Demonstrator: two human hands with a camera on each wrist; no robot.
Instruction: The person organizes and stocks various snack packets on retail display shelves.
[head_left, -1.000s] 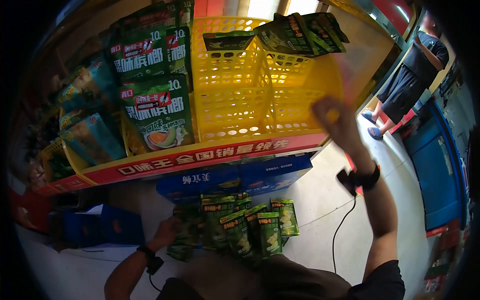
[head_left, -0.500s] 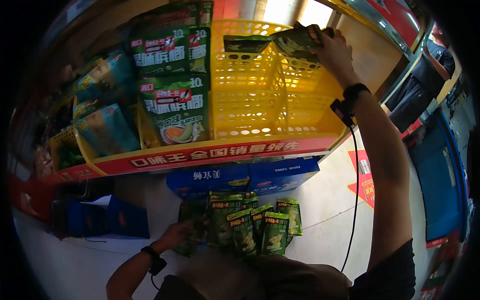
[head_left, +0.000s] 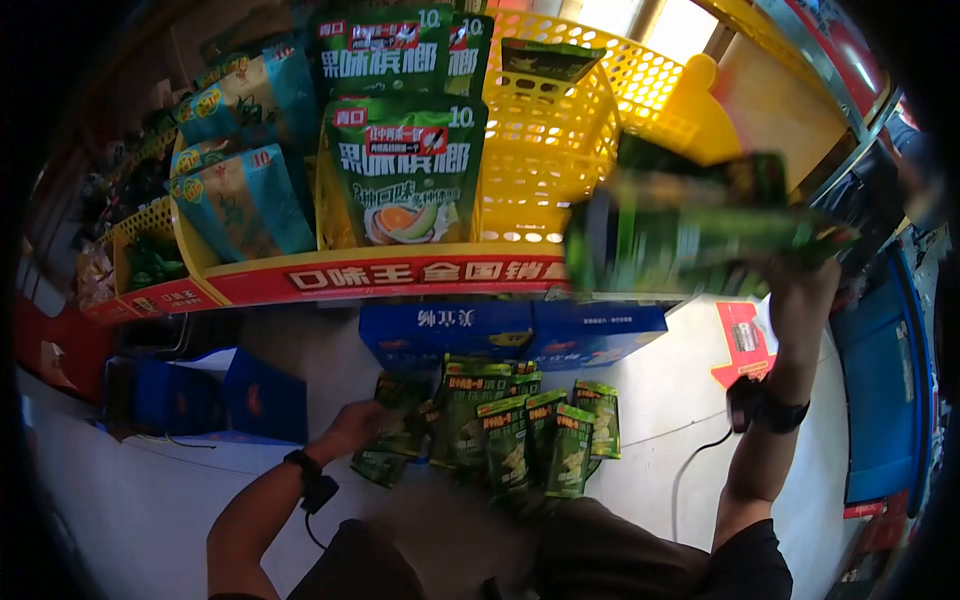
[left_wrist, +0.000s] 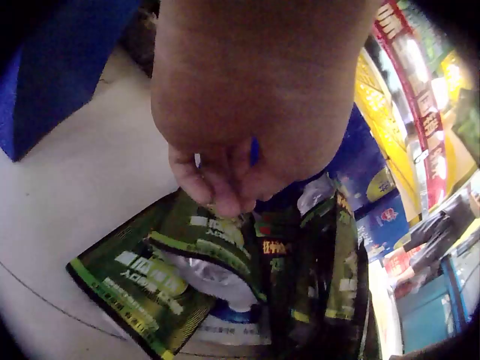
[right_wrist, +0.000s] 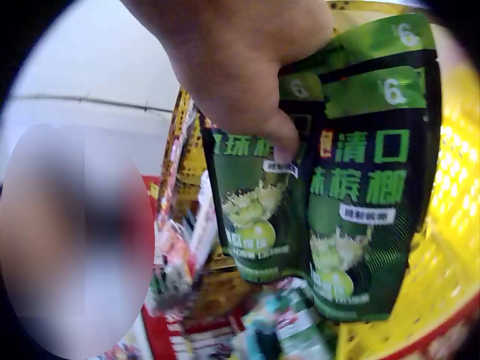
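Note:
My right hand (head_left: 805,290) grips several green snack pouches (head_left: 680,235) in front of the yellow basket (head_left: 525,150); they are blurred in the head view. The right wrist view shows the thumb pressed over the front of the pouches (right_wrist: 352,225), which overlap like a fan. Low on the left, my left hand (head_left: 350,430) is at the left end of a pile of similar green pouches (head_left: 510,445) on the floor. Its curled fingers (left_wrist: 225,196) pinch the top of a pouch (left_wrist: 206,240) in the left wrist view; the thumb is hidden.
Larger green pouches (head_left: 405,175) and teal-and-brown pouches (head_left: 240,200) fill the rack's left compartments. One dark pouch (head_left: 550,62) lies at the basket's back. Blue boxes (head_left: 445,335) stand beneath the rack; an open blue box (head_left: 205,395) is at left. A person (head_left: 875,190) stands at far right.
My right hand reached to the basket's upper right, took hold of the pouches there and brought them down and right. My left hand stays at the pile. The head view has shifted.

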